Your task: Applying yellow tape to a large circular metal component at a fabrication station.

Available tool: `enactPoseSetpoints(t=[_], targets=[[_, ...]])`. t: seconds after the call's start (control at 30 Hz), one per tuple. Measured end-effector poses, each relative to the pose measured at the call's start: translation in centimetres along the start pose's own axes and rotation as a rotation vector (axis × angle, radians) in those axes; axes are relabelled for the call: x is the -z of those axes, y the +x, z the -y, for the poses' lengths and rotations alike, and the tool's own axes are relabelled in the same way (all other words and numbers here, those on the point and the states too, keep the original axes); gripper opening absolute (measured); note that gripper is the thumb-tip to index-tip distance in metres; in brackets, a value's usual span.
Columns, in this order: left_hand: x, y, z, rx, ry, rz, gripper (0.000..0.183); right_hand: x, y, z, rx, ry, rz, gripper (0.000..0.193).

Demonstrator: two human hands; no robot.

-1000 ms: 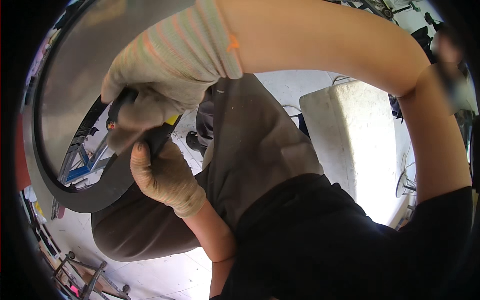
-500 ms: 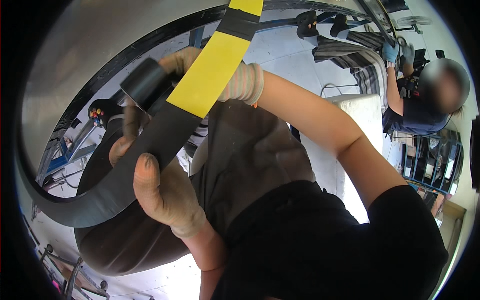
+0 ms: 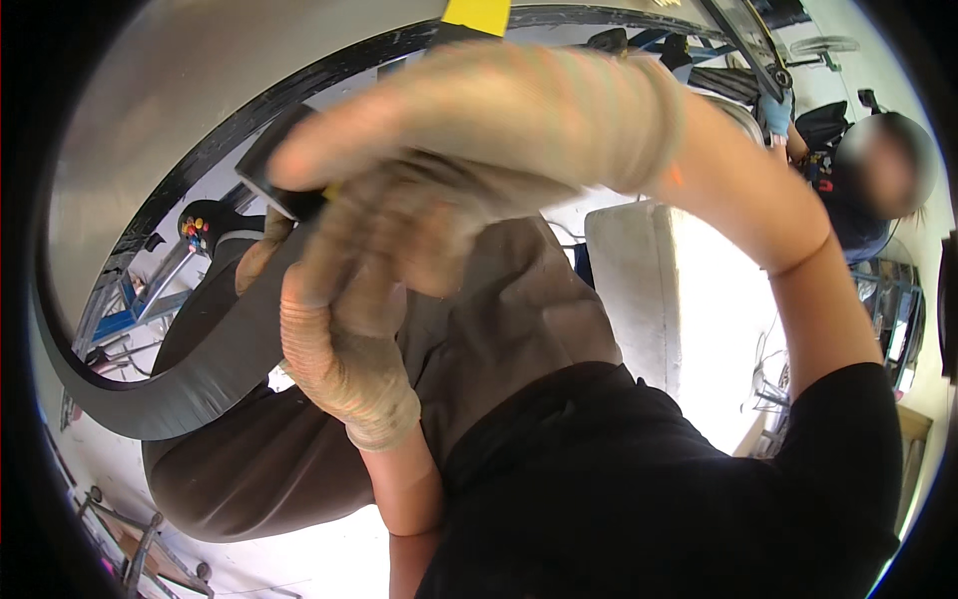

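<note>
A curved black band point(image 3: 190, 389) sweeps across in front of me, with a yellow section point(image 3: 477, 16) near the top. My left hand point(image 3: 354, 344), in a pale knit glove, closes round the band: its palm and thumb are on the near side, and fingertips show beyond the far edge. Above it, my gloved right hand point(image 3: 499, 120) crosses over the band, smeared by motion, and hides much of its middle. What its fingers touch cannot be made out. A black cylinder, like a roll point(image 3: 271, 160), sits beside the band by the right hand's fingertips.
A large grey metal surface point(image 3: 150, 120) with a dark rim lies at upper left. My legs point(image 3: 269, 469) are beneath the band. Another person point(image 3: 868, 190) works at far right, a blue-gloved hand on a frame. A pale block point(image 3: 634, 280) stands beside me; a wheeled cart point(image 3: 140, 559) is lower left.
My right hand has come from behind the band to its near side, now covering most of the yellow section. My left hand stays at about the same place. The other person has shifted slightly.
</note>
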State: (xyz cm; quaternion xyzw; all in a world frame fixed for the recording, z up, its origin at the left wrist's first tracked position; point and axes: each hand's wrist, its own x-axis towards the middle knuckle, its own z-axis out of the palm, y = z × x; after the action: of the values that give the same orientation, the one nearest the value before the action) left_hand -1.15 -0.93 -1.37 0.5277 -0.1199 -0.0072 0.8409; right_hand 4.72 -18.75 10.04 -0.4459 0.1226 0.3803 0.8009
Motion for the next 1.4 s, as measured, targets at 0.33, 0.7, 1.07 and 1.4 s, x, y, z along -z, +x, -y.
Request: enactPoseSetpoints(t=[0.33, 0.7, 1.07, 1.4], targets=[[-1.2, 2.8, -0.4, 0.02, -0.259, -0.071, 0.039, 2.7, -6.1, -9.3, -0.078, -0.429, -0.224, 0.065], [-1.3, 1.0, -0.6, 0.222, -0.366, -0.217, 0.051, 12.2, 5.6, -8.7, 1.145, -0.767, 0.092, 0.034], [-4.2, 1.2, 1.5, 0.143, -0.302, -0.117, 0.045, 6.4, -2.3, -1.6, 1.106, -1.508, -0.139, 0.042], [-3.5, 2.8, -0.3, 0.14, -0.146, -0.095, 0.045, 2.1, -8.1, -6.9, -0.095, -0.406, -0.252, 0.06]])
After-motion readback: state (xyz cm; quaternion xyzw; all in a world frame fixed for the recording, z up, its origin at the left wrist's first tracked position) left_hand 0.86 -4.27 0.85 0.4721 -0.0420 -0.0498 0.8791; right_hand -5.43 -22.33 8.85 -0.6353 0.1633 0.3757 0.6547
